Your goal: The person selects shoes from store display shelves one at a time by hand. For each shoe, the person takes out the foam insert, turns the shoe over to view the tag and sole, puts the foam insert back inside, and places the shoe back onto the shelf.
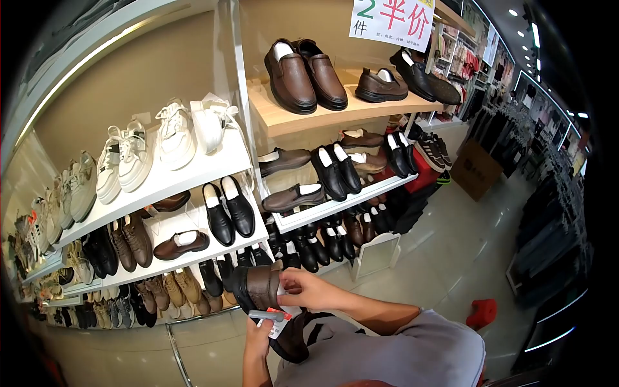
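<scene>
A brown leather shoe [262,287] with a black sole and white stuffing inside is held up at the bottom centre. My right hand [308,289] grips it at its opening, fingers bent over the edge. Below it, my left hand [258,338] has its fingers closed by a grey tool-like object [267,315] and a red and white tag [281,324]. A second dark brown shoe [291,342] hangs close to the tag, near my left hand. What bears its weight is hidden.
White shelves [187,187] with white sneakers [175,135] and dark shoes stand ahead and left. A wooden shelf [361,109] holds brown loafers [293,77]. A small mirror [377,256] stands on the floor, a red stool [482,313] at right, a cardboard box [476,169] further back.
</scene>
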The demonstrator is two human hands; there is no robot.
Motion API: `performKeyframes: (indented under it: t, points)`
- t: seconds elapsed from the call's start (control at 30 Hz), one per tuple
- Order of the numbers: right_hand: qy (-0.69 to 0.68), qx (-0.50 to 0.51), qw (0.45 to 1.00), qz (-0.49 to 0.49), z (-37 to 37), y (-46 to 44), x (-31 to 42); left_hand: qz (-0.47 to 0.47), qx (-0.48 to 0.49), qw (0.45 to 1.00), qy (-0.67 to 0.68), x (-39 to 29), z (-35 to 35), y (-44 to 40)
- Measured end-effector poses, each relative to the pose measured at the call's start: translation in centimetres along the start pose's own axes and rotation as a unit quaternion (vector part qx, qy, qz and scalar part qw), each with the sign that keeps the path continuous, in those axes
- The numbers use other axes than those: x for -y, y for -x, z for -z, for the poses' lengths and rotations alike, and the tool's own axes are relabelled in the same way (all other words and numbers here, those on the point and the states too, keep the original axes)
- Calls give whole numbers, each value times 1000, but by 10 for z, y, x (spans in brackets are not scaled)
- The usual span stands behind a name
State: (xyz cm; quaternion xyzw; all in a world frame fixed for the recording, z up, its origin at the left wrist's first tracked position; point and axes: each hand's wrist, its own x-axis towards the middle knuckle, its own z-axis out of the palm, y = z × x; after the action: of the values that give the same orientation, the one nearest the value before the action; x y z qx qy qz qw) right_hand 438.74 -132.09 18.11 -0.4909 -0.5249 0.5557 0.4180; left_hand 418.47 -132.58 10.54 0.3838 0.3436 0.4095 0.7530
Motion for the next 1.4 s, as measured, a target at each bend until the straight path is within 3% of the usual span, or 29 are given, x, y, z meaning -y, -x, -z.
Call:
performKeyframes:
  t: [0.23,0.3,0.43,0.47,0.57,0.7,0.77,0.83,0.87,1.03,1.17,1.23,1.3,1.4]
  points:
    - [-48,37,997,-57,-12,-53,4,-49,-114,983,136,-16,6,-13]
    - [-50,56,996,38,-16,-76,-3,-84,-119,980,138,-23,14,-21]
    - [47,76,995,44,-12,-114,18,-113,-137,974,141,-41,28,-40]
    - [49,63,993,91,-8,-120,23,-109,-112,981,115,-44,38,-47]
    - [67,84,991,77,9,-143,37,-77,-81,992,56,-61,49,-69]
    - [-12,114,988,107,12,-186,33,-77,-109,985,106,-92,38,-93]
    - [-50,146,988,30,4,-201,47,-83,-105,981,142,-100,43,-95]
    - [-61,193,979,9,-6,-222,40,-120,-164,969,137,-99,46,-94]
    - [-72,267,961,-34,-17,-245,33,-142,-187,961,145,-92,59,-88]
    - [-75,380,921,-53,-52,-285,12,-201,-272,920,199,-72,75,-80]
    - [-98,474,863,-147,-78,-308,10,-202,-296,902,240,-47,90,-68]
    - [-47,487,863,-129,-95,-315,4,-205,-389,872,216,-55,79,-71]
    - [20,508,860,-49,-108,-311,6,-186,-444,853,201,-63,78,-73]
    - [19,487,866,-108,-120,-316,14,-164,-450,855,199,-63,91,-73]
